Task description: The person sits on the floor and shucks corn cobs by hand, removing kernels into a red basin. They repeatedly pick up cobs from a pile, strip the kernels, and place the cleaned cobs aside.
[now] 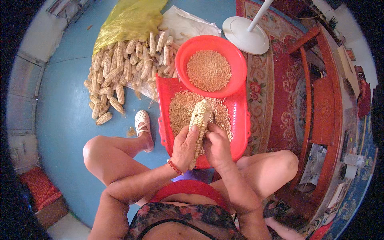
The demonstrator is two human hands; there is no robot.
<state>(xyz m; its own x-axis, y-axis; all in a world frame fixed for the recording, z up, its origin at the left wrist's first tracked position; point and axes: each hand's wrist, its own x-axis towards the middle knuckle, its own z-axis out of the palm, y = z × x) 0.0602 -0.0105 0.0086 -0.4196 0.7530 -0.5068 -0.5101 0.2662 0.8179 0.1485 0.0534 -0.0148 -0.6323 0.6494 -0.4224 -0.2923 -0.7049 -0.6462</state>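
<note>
My left hand [186,144] grips a pale ear of corn [199,120], thumb along its near side. Rows of kernels still cover much of the cob, with a barer strip on its right. Against that right side is my right hand [216,142], fingers curled around a slim dark pointed tool [214,117]; most of the tool is hidden in the fist. Both hands are above a red plastic scoop-shaped tray [240,132] strewn with loose corn kernels [183,111]. A round red basin [241,69] holding more kernels [209,70] rests on the tray's far end.
A heap of corn cobs [114,72] spills from a yellow woven sack [129,21] onto the blue floor [66,105], beside a white sack [192,24]. A white round stand base [246,35] stands beyond the basin. Patterned carpet [258,90] and red wooden furniture [322,111] lie right.
</note>
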